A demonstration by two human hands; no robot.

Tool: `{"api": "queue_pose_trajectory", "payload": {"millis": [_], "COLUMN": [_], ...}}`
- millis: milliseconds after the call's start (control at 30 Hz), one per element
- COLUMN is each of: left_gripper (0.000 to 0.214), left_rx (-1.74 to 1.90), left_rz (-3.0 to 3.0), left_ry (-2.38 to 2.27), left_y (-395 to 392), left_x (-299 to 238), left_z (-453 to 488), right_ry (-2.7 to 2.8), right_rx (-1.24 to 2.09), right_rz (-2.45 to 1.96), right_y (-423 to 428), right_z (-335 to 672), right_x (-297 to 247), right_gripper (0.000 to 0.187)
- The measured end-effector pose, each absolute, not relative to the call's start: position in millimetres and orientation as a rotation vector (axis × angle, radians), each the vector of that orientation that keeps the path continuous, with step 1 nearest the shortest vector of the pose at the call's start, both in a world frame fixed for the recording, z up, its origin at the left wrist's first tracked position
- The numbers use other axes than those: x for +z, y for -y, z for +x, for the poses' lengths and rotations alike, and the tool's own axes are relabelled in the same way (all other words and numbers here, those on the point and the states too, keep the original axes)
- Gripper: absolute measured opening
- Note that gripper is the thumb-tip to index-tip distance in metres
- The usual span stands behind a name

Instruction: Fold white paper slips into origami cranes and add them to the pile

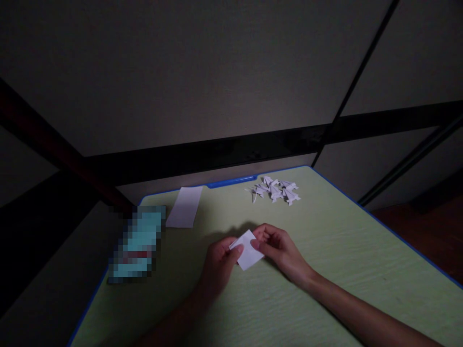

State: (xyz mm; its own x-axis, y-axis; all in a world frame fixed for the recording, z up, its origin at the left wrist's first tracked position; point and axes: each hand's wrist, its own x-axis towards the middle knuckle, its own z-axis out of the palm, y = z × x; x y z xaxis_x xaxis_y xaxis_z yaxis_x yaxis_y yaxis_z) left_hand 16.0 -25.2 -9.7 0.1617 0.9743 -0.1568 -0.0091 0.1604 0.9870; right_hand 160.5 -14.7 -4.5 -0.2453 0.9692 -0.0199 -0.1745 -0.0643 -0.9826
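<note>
A small white square of paper [248, 255] is held just above a light green table [325, 270] with a blue rim. My left hand [219, 262] pinches its left corner between thumb and fingers. On the opposite edge my right hand [278, 248] grips the paper with thumb on top. Both hands are closed on the sheet near the middle of the table.
Several folded white paper figures [275, 189] lie in a cluster at the far edge. A white paper strip [185, 206] rests at the far left, beside a blurred blue packet [137, 243]. Dark floor and wall panels surround the table.
</note>
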Motion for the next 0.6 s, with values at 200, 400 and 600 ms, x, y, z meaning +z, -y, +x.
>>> {"api": "queue_pose_trajectory", "payload": {"millis": [200, 400, 600], "left_gripper": [0.028, 0.037, 0.036], "left_rx": [0.922, 0.970, 1.024], "left_rz": [1.214, 1.228, 1.236], "left_ry": [-1.147, -1.180, -1.214], "left_y": [25.4, 25.4, 25.1], "left_x": [-13.0, -12.7, -10.6], "left_z": [17.1, 15.9, 15.9], "right_ry": [1.293, 1.357, 1.414], "right_rx": [1.517, 1.466, 1.451], "right_rz": [-1.021, -1.025, -1.035], "right_y": [16.4, 18.1, 16.7], "right_z": [160.2, 159.7, 161.7], "right_x": [-7.4, -9.7, -6.8], "right_gripper": [0.035, 0.034, 0.032]}}
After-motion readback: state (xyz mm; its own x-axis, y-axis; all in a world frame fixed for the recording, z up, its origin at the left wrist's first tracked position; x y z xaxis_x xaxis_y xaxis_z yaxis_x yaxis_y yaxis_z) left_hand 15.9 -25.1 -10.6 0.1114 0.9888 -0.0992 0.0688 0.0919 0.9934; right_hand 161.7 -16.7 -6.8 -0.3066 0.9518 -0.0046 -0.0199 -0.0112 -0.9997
